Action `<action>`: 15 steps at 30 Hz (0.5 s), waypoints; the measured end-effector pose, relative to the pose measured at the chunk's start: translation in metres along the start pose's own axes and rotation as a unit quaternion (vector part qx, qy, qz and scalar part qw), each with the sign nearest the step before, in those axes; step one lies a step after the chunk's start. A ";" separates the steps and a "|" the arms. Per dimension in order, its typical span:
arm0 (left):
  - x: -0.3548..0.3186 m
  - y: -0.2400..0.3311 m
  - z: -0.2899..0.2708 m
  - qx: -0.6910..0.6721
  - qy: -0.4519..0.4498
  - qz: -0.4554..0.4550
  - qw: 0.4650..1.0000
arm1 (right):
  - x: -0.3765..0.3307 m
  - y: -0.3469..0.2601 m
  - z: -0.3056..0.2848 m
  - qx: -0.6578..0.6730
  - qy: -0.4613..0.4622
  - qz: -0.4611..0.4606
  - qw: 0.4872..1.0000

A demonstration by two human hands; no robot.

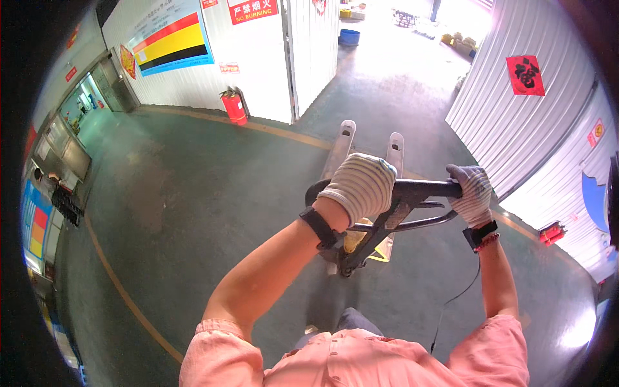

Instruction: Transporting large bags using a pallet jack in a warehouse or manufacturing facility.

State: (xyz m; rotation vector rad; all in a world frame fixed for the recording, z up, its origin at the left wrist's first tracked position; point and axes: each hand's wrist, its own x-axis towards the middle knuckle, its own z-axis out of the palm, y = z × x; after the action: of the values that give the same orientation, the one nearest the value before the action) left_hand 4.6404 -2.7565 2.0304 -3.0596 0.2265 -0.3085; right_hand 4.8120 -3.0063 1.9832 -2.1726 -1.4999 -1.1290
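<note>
Both my hands wear striped knit gloves and grip the black handle [422,189] of a pallet jack. My left hand [361,184] is wrapped over the handle's left side. At the right end of the bar, my right hand [472,193] is closed round the grip. The handle's shaft runs down to the jack's base near my feet. Beyond my hands, the two pale forks [396,149] point away from me, their tips near the doorway. Nothing is seen on the visible parts of the forks. Black bands circle both my wrists.
A wide bright doorway [393,71] lies ahead between white corrugated walls. Red fire extinguishers [235,107] stand by the left wall and others [552,233] by the right one. Yellow lines [122,300] mark the green floor. A blue tub [349,37] sits past the doorway.
</note>
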 end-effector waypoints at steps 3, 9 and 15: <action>0.014 -0.011 0.005 0.013 0.037 0.012 0.999 | 0.008 0.010 0.015 -0.019 -0.003 0.018 1.000; 0.053 -0.045 0.011 0.013 0.058 0.006 0.998 | 0.034 0.036 0.056 -0.037 0.023 0.049 0.998; 0.103 -0.093 0.019 0.034 0.054 0.005 0.998 | 0.073 0.059 0.093 -0.052 -0.021 0.094 0.994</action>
State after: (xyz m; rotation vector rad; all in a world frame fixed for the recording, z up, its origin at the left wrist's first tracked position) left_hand 4.7571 -2.6792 2.0383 -2.9762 0.2319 -0.4705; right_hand 4.9174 -2.9263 1.9869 -2.3647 -1.2451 -1.1260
